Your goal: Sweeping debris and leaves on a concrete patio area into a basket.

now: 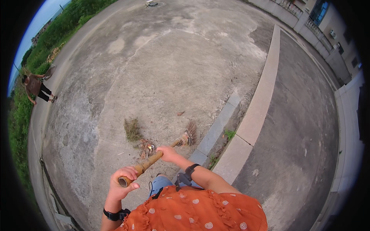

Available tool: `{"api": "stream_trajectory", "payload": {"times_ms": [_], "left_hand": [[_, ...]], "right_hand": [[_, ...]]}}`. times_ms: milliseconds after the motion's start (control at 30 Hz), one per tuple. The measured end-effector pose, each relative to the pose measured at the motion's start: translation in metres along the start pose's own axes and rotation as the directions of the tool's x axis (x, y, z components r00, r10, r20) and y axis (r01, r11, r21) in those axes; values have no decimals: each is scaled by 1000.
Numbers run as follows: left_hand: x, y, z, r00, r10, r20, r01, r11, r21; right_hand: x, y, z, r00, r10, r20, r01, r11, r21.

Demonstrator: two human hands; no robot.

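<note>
Orange ruffled fabric with pale spiral prints (pixel 200 210) fills the bottom edge, cut off by the frame, with a patch of blue denim (pixel 160 184) just above it. Both wrists wear black bands. Left hand (pixel 122 184) has its fingers wrapped tight round the cut butt end of a long tan bamboo broom handle (pixel 148 163); right hand (pixel 167 153) is closed round the same handle further along, near its middle. From there the handle slopes away to a fan-shaped brown bristle broom head (pixel 189 134), which rests on the grey concrete ground (pixel 162 69) beside a strip of darker grey paving slabs (pixel 219 123).

Just left of the handle lies a small heap of brownish litter and dry leaves (pixel 147 148), with something pale in it, too small to make out, perhaps a scrap of wrapper. Beyond it sits a dry tuft of weeds (pixel 132 129), and a single leaf (pixel 180 113) lies apart.

To the right, a pale raised kerb band (pixel 262 96) divides the concrete from a smoother grey road (pixel 300 127). Wide open concrete stretches ahead. Far left, another person (pixel 36 87) bends at the grassy verge (pixel 19 115).
</note>
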State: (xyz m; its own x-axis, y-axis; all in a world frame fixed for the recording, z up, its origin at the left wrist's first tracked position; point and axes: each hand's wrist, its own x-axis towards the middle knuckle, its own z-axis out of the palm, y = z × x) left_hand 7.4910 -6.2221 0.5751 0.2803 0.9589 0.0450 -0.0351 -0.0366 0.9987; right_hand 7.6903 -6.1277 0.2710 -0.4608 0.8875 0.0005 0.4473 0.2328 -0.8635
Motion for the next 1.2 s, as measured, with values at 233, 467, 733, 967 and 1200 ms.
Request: {"api": "stream_trajectory", "payload": {"times_ms": [233,467,733,967,1200], "left_hand": [[84,49,-18,946,286,152,-310,935,172],[228,-59,21,966,87,244,-61,992,-113],[254,-110,68,983,-52,-175,38,995,-87],[209,0,132,831,37,-556,138,953,269],[200,43,142,843,224,-489,-60,943,327]], "right_hand": [[70,-47,-75,996,-49,78,47,999,17],[64,91,-211,957,285,59,-267,940,-214],[120,187,-221,920,245,305,-172,954,-246],[175,94,-156,749,-169,640,157,985,76],[181,43,-222,666,-309,679,292,946,143]]}}
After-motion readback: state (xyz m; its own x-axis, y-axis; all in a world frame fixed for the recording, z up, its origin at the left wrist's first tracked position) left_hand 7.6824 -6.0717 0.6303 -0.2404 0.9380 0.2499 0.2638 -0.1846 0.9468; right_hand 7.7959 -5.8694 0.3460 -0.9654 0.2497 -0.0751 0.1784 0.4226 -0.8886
